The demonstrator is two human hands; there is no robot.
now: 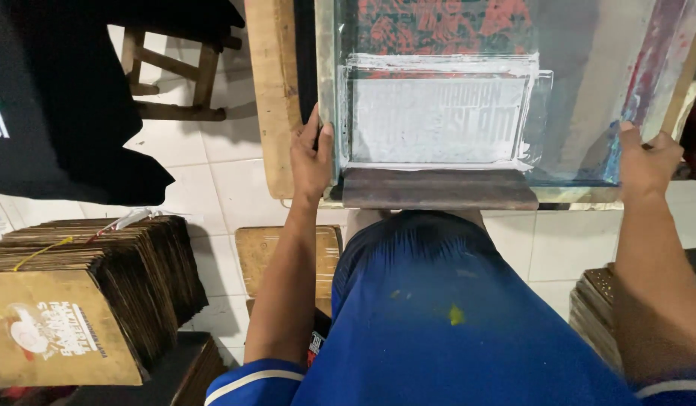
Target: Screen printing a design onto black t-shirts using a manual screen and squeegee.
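Both hands clamp the near corners of a screen-printing frame [468,98]: the left hand [312,158] wraps its grip on the frame's left rail, thumb on top, while the right hand [647,159] curls its grip round the right corner, fingers pressed together on the edge. Seen from the head camera, the frame lies flat on a wooden worktop [274,98], directly ahead of the person in blue clothing. White ink covers a taped rectangular stencil [436,120] in the mesh, and a squeegee [439,188] rests along the near rail. The frame's long axis runs left to right, its near edge facing the person. Judged from this, an even, level hold on both sides would keep the mesh from shifting. Stacked brown cardboard sheets [84,301] sit on the tiled floor [212,173] at left, beside a wooden stool [175,75].
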